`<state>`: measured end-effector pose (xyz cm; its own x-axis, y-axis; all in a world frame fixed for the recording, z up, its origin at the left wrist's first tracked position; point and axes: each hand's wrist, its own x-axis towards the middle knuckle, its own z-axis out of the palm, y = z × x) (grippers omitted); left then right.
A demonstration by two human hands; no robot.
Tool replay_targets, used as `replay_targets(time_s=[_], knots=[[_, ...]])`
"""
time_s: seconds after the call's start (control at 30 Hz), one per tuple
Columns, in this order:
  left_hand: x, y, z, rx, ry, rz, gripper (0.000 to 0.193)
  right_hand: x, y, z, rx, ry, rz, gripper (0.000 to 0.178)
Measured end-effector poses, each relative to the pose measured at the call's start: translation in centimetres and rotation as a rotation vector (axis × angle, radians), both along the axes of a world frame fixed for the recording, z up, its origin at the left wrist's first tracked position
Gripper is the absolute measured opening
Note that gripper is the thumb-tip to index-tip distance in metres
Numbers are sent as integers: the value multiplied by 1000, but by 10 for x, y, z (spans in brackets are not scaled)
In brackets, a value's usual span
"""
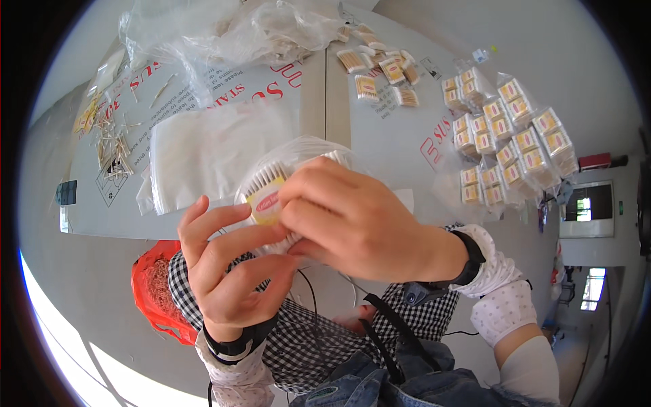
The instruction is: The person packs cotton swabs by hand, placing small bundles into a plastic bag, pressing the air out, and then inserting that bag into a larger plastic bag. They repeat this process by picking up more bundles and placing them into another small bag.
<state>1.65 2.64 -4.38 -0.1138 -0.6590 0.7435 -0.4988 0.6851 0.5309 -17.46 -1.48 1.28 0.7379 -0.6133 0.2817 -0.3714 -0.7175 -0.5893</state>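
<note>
Over the table's near edge, both hands hold a bundle of cotton swabs (266, 201) with a yellow label bearing a red oval. My left hand (234, 275) grips its left and lower side between thumb and fingers. From the right, my right hand (366, 227) pinches the bundle, hiding much of it. Clear plastic film (302, 144) shows behind the swabs; whether it surrounds them I cannot tell. More white swab tips (337, 157) stick out beyond my right knuckles. A stack of clear flat plastic bags (213, 152) lies just beyond my left hand.
Bagged swab packs (505, 139) stand grouped at the right. Several loose swab bundles (390, 70) lie at the far middle. Loose swabs (115, 149) are scattered at the left. A large crumpled plastic bag (230, 34) covers the far edge. A red bag (146, 281) sits below the table, left.
</note>
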Motion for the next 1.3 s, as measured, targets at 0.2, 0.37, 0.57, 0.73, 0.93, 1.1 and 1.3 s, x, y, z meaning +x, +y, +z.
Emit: replay_targets(time_s=[0.2, 0.37, 0.57, 0.73, 0.93, 1.1, 1.3], knots=[[13, 4, 1, 89, -50, -45, 19, -55, -94, 5, 265, -400, -414, 21], [-2, -11, -2, 76, -37, -86, 18, -149, -205, -170, -65, 80, -845, 40], [-3, -9, 1, 98, -41, -73, 22, -148, -184, -180, -183, 543, -881, 40], [-12, -13, 8, 96, -111, -71, 22, -103, -72, -36, 264, -373, -680, 29], [-15, -10, 4, 34, -129, -84, 22, -26, 25, 53, 44, 164, -374, 23], [-30, -1, 14, 41, -159, -55, 18, 0, 15, 14, -347, 410, -713, 21], [-20, 6, 26, 21, -283, 3, 18, -18, 25, -6, -303, 73, -441, 24]])
